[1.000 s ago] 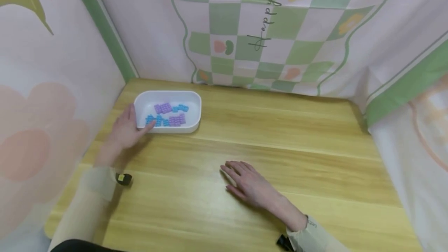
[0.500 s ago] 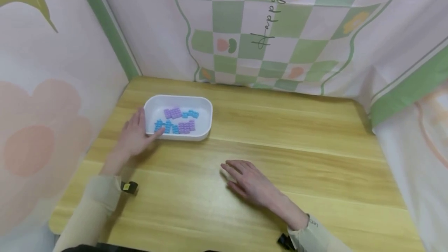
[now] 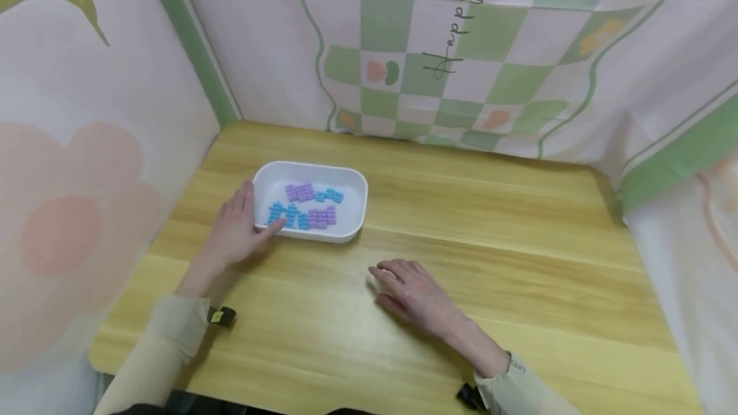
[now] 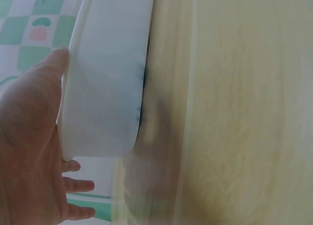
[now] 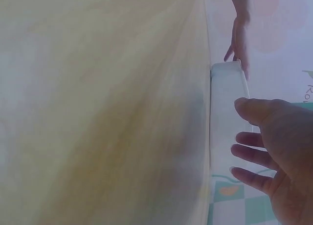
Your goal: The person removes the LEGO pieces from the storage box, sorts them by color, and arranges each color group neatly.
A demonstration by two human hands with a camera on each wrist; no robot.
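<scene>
Near the back left of the table stands a white plastic tray with rounded corners. Purple building bricks and blue building bricks lie inside it. My left hand grips the tray's near left corner, thumb over the near rim and fingers along the left end wall. The left wrist view shows the thumb tip at the rim of the tray, with finger ends below. My right hand rests at the middle of the table, apart from the tray, its fingers loosely bent around nothing.
A wooden table spans the space. Checkered fabric hangs along its back edge, and printed curtains enclose the sides. Each sleeve has a small black device near the wrist.
My left hand has brought the tray rightward and nearer to me, with the bricks still inside. My right hand stays almost in place. The head view has shifted slightly.
</scene>
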